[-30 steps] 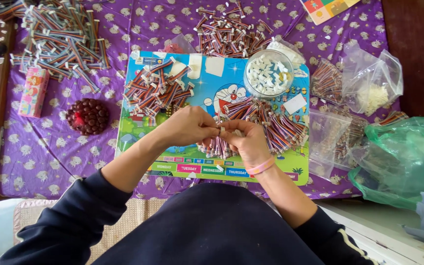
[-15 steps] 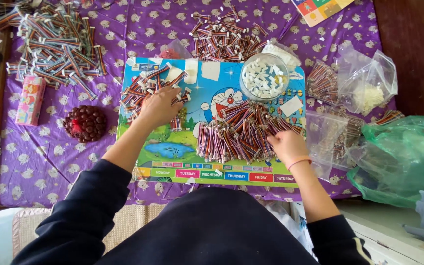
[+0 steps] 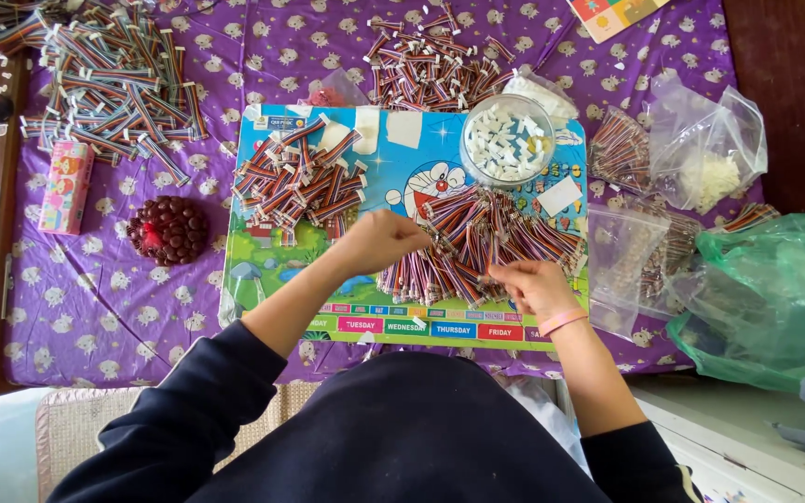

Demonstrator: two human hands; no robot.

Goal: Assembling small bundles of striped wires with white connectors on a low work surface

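Note:
My left hand (image 3: 379,240) is curled closed over the middle of a cartoon picture board (image 3: 393,177), at the left edge of a fanned heap of striped ribbon cable pieces (image 3: 486,244). It seems to pinch one short cable piece, mostly hidden by the fingers. My right hand (image 3: 533,284), with a pink band at the wrist, lies on the lower right of that fan. Its fingers are bent and the tips touch the cable ends. A second, looser pile of cable pieces (image 3: 295,182) lies on the board's left half.
A round clear tub of white connectors (image 3: 507,140) stands at the board's top right. More cable heaps (image 3: 109,84) (image 3: 426,65) lie on the purple cloth (image 3: 76,298), along with a dark beaded thing (image 3: 168,229) and a pink box (image 3: 65,186). Plastic bags (image 3: 710,158) and a green bag (image 3: 766,298) are at the right.
My left hand has come back from the left cable pile to the board's middle. My right hand has shifted left along the fan's lower edge, and the two hands are now closer together.

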